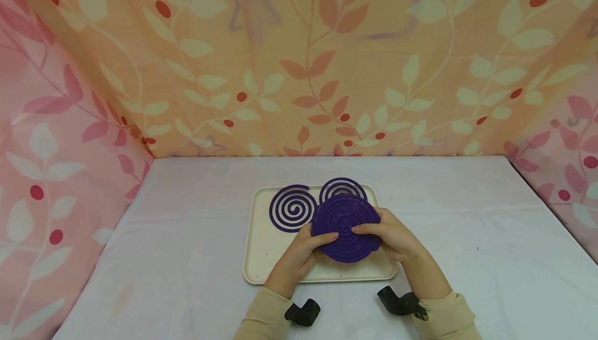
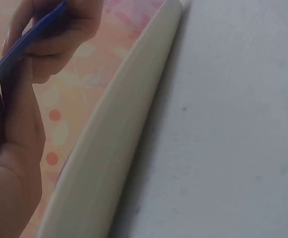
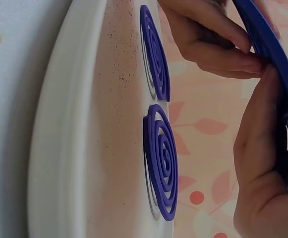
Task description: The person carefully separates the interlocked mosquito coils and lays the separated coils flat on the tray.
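Observation:
Both hands hold a purple double mosquito coil [image 1: 345,249], a tightly wound flat disc, up over the cream tray [image 1: 273,272]. My left hand [image 1: 299,252] grips its left edge, thumb on the face turned to me. The right hand [image 1: 397,233] grips the opposite edge, its thumb also lying near the disc's middle. Fingers of both hands reach behind the disc; in the right wrist view they meet against its back. Two loosely wound purple coils lie on the tray: a left coil [image 1: 293,209] fully in sight and a right coil [image 1: 343,179] partly hidden by the held disc.
The tray stands on a white-covered table [image 1: 187,236]. Dark crumbs [image 3: 121,77] dot the tray's surface. A leaf-patterned curtain [image 1: 299,70] closes off the back and sides. Black bent pieces [image 1: 303,313] sit at both beige cuffs.

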Tool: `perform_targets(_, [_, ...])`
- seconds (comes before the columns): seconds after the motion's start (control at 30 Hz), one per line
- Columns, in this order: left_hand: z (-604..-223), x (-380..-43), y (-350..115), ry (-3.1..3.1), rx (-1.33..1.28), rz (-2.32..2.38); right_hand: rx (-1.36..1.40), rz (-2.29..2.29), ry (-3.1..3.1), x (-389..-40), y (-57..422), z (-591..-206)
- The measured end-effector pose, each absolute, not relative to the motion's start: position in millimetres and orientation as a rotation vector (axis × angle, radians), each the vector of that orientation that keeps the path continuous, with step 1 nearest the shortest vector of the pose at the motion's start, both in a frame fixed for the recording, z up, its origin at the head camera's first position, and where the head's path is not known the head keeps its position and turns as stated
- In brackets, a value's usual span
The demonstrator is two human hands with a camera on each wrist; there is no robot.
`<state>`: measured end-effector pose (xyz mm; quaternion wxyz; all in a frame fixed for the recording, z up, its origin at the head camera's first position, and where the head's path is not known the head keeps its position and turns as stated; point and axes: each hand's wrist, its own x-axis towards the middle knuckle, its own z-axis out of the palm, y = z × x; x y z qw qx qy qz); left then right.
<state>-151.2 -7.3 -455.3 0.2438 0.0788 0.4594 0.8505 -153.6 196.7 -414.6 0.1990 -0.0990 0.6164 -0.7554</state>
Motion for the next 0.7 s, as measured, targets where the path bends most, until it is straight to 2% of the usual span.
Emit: perform_targets(0.7, [-456.8, -152.6, -12.1, 1.248, 0.286, 2.268, -0.297, -2.119, 1.597, -153.4, 199.2, -413.6])
